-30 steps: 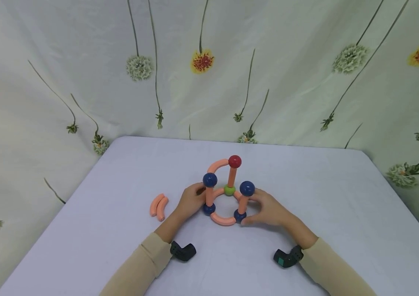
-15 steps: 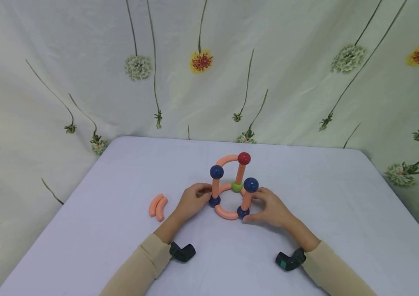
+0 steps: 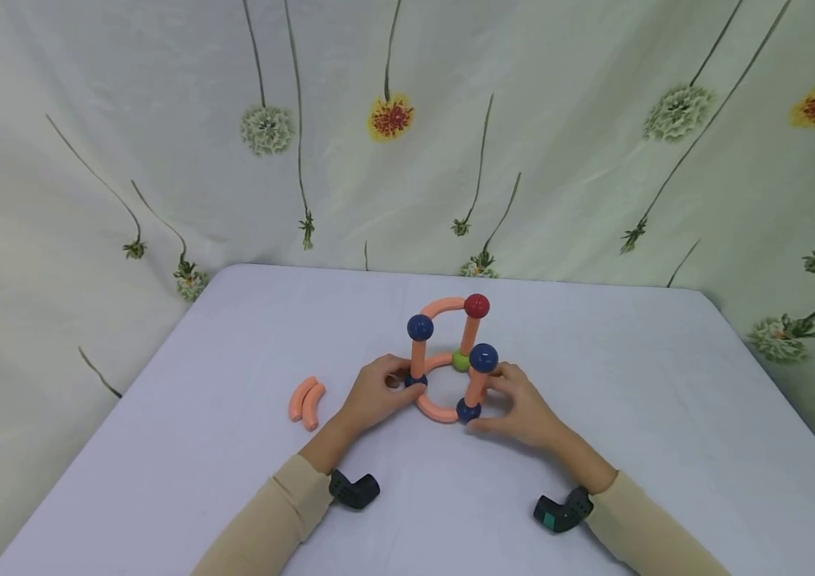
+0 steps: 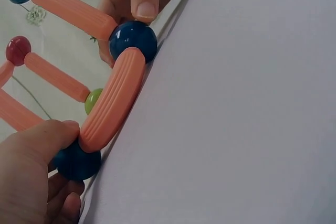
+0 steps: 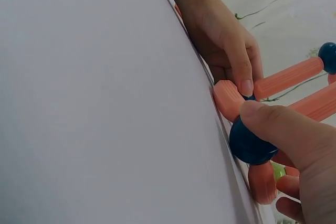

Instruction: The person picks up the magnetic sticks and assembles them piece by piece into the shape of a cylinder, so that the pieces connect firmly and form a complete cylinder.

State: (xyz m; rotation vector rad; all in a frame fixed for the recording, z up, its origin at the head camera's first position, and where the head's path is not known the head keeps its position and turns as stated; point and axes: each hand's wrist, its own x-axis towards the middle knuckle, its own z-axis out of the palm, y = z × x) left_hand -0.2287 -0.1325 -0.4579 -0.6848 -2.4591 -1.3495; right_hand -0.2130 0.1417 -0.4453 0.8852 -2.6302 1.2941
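Observation:
A frame of orange magnetic sticks and coloured balls stands on the table between the hands. Its base is a ring of curved sticks joined by two blue balls and a green ball. Three straight sticks rise from these, topped by a red ball, a left blue ball and a right blue ball. An upper curved stick runs between the red and left blue balls. My left hand pinches the lower left ball. My right hand grips the lower right ball.
Two loose curved orange sticks lie side by side left of the left hand. A white cloth covers the table, and a flower-patterned curtain hangs behind its far edge. Black devices are strapped to both wrists.
The frame has slid away from the body and a little to the right, turning slightly, with both hands at its base. My left thumb has come round the front of the lower left ball.

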